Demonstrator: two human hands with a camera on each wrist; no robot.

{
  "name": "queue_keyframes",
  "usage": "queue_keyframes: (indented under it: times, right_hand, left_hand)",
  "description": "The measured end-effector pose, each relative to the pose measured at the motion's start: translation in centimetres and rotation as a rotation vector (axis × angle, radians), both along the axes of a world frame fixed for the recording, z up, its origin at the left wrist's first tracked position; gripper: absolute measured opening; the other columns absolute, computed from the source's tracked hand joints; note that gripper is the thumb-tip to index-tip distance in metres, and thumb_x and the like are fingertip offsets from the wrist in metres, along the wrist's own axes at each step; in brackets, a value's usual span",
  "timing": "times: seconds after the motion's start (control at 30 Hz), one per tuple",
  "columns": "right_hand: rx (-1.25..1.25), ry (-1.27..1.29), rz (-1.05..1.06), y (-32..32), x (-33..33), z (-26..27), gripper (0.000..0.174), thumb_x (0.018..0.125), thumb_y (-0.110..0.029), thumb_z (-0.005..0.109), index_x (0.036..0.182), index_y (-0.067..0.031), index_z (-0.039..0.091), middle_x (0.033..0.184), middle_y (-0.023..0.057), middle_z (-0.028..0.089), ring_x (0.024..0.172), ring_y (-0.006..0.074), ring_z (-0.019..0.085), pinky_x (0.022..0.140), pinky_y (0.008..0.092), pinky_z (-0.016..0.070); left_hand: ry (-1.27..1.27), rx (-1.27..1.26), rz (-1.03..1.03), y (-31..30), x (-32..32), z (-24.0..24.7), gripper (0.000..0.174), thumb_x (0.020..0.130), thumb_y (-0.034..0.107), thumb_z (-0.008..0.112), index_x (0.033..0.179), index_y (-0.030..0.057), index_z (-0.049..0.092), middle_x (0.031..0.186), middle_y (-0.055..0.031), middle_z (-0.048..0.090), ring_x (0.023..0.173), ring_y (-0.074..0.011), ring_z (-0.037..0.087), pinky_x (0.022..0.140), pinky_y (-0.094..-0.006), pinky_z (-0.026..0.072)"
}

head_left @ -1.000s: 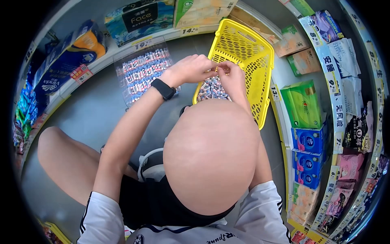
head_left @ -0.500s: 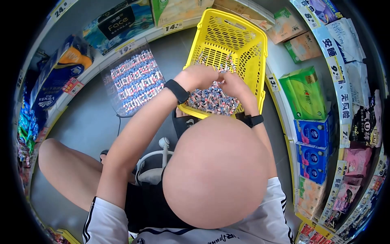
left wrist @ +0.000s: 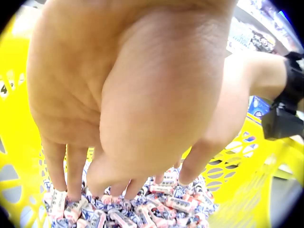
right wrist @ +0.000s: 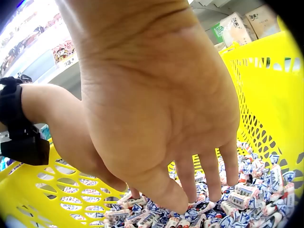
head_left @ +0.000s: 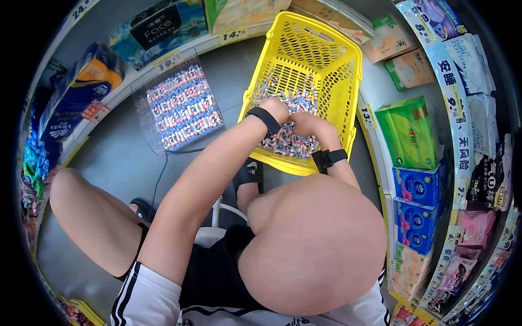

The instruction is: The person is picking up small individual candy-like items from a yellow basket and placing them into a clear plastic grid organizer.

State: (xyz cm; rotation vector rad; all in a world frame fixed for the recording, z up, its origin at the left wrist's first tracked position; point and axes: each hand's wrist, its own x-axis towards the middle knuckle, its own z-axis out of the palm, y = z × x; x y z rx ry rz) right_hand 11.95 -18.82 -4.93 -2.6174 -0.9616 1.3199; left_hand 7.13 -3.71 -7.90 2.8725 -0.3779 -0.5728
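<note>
Many small wrapped candies [head_left: 291,142] in white, blue and red wrappers lie in a yellow shopping basket [head_left: 348,92]. Both hands reach down into it, side by side. The left hand [head_left: 276,110] has its palm over the pile, and in the left wrist view its long, nearly straight fingers [left wrist: 74,171] touch the candies. Close beside it is the right hand [head_left: 311,126]; in the right wrist view its fingers [right wrist: 209,173] point down, spread and mostly straight, with the tips at the candies. No candy shows gripped in either hand.
Left of the basket, a clear box [head_left: 185,111] holds neat rows of the same candies on the grey floor. Shelves with tissue packs [head_left: 408,133] curve around the right, and boxed tissues [head_left: 157,32] stand behind. A cable [head_left: 160,174] runs across the floor near a slippered foot [head_left: 250,174].
The hands came together over the basket, then lowered and moved slightly apart onto the candies. Candies that were heaped at the near end now spread further across the basket's bottom.
</note>
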Motion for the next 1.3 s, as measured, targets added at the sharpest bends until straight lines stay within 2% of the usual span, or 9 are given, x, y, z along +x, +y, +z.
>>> queue_keyframes:
  times: [0.03, 0.17, 0.33, 0.5, 0.6, 0.77, 1.1, 1.17, 1.3]
  right_hand:
    - [0.001, 0.019, 0.013, -0.2, 0.0, -0.2, 0.066, 0.084, 0.002, 0.058, 0.148, -0.0139, 0.062, 0.139, 0.0218, 0.067, 0.129, 0.0385, 0.064, 0.109, 0.0435, 0.0506]
    - [-0.07, 0.048, 0.002, -0.1, -0.3, 0.5, 0.07, 0.083, 0.004, 0.057, 0.151, -0.0148, 0.058, 0.147, 0.0175, 0.063, 0.135, 0.0371, 0.059, 0.114, 0.0423, 0.0478]
    - [-0.029, 0.061, 0.081, 0.5, 0.2, -0.1, 0.071, 0.083, 0.004, 0.057, 0.152, -0.0138, 0.057, 0.15, 0.0176, 0.061, 0.137, 0.0371, 0.058, 0.115, 0.043, 0.0473]
    - [-0.015, -0.009, 0.103, 0.5, -0.1, -1.9, 0.071, 0.083, 0.004, 0.058, 0.153, -0.0109, 0.055, 0.156, 0.0176, 0.054, 0.141, 0.0377, 0.053, 0.116, 0.0427, 0.0465]
    - [-0.075, 0.041, 0.08, 0.6, 0.5, -2.5, 0.072, 0.083, 0.006, 0.056, 0.153, -0.0089, 0.054, 0.159, 0.0173, 0.051, 0.143, 0.0377, 0.051, 0.117, 0.0425, 0.0459]
    - [0.069, 0.095, 0.161, -0.9, 1.6, -4.4, 0.067, 0.084, 0.013, 0.049, 0.147, -0.0054, 0.059, 0.152, 0.0191, 0.057, 0.14, 0.0376, 0.054, 0.117, 0.0415, 0.0452]
    - [0.152, 0.103, 0.147, -1.4, 1.0, -1.3, 0.071, 0.082, 0.012, 0.044, 0.147, -0.0088, 0.06, 0.145, 0.0215, 0.063, 0.132, 0.0386, 0.061, 0.109, 0.0422, 0.0493]
    - [-0.04, 0.116, 0.092, -0.4, 0.0, 1.7, 0.077, 0.079, 0.01, 0.045, 0.152, -0.0128, 0.056, 0.145, 0.0202, 0.064, 0.127, 0.039, 0.065, 0.105, 0.0431, 0.0519]
    - [-0.064, 0.18, 0.042, 0.4, -1.0, 5.5, 0.081, 0.078, 0.008, 0.046, 0.155, -0.0156, 0.053, 0.146, 0.0191, 0.063, 0.124, 0.0379, 0.067, 0.104, 0.043, 0.0529]
  left_hand:
    - [0.019, 0.013, 0.031, -0.2, 0.2, -0.2, 0.032, 0.095, 0.035, 0.067, 0.106, 0.0095, 0.082, 0.11, -0.0157, 0.079, 0.103, -0.0321, 0.077, 0.086, -0.0457, 0.0617]
    - [-0.046, 0.02, -0.018, -0.7, 1.0, -1.7, 0.02, 0.09, 0.026, 0.072, 0.101, 0.0121, 0.081, 0.099, -0.0146, 0.079, 0.094, -0.0345, 0.078, 0.079, -0.0523, 0.0607]
    - [0.003, 0.025, 0.04, -1.0, 2.6, -4.6, 0.034, 0.088, 0.038, 0.075, 0.107, 0.0106, 0.081, 0.103, -0.0159, 0.079, 0.096, -0.0362, 0.078, 0.086, -0.0593, 0.0589]
    - [0.057, 0.024, -0.006, -0.5, 3.3, -4.4, 0.033, 0.09, 0.038, 0.075, 0.107, 0.009, 0.081, 0.106, -0.0175, 0.079, 0.102, -0.0363, 0.077, 0.089, -0.0605, 0.0584]
    - [0.08, -0.054, 0.006, -0.2, 3.4, -3.5, 0.028, 0.09, 0.03, 0.076, 0.107, 0.0085, 0.081, 0.109, -0.0172, 0.079, 0.105, -0.0357, 0.076, 0.088, -0.0586, 0.0593]
    - [0.007, 0.022, 0.059, -0.9, 3.1, -3.6, 0.024, 0.089, 0.021, 0.075, 0.107, 0.0075, 0.081, 0.115, -0.0169, 0.078, 0.108, -0.0349, 0.076, 0.085, -0.0498, 0.0617]
    - [0.049, 0.067, 0.098, -2.4, 3.2, -2.7, 0.018, 0.083, 0.019, 0.081, 0.1, 0.0156, 0.084, 0.116, -0.0121, 0.078, 0.11, -0.0331, 0.075, 0.082, -0.0465, 0.0636]
    - [0.235, 0.193, 0.003, -3.0, 3.6, -1.8, 0.032, 0.096, 0.025, 0.073, 0.127, 0.0149, 0.078, 0.132, -0.0061, 0.074, 0.122, -0.0257, 0.071, 0.09, -0.0421, 0.0617]
    - [0.206, 0.169, -0.04, -2.8, 3.1, -0.6, 0.032, 0.096, 0.023, 0.075, 0.127, 0.0147, 0.078, 0.133, -0.0062, 0.074, 0.121, -0.026, 0.072, 0.091, -0.0442, 0.0618]
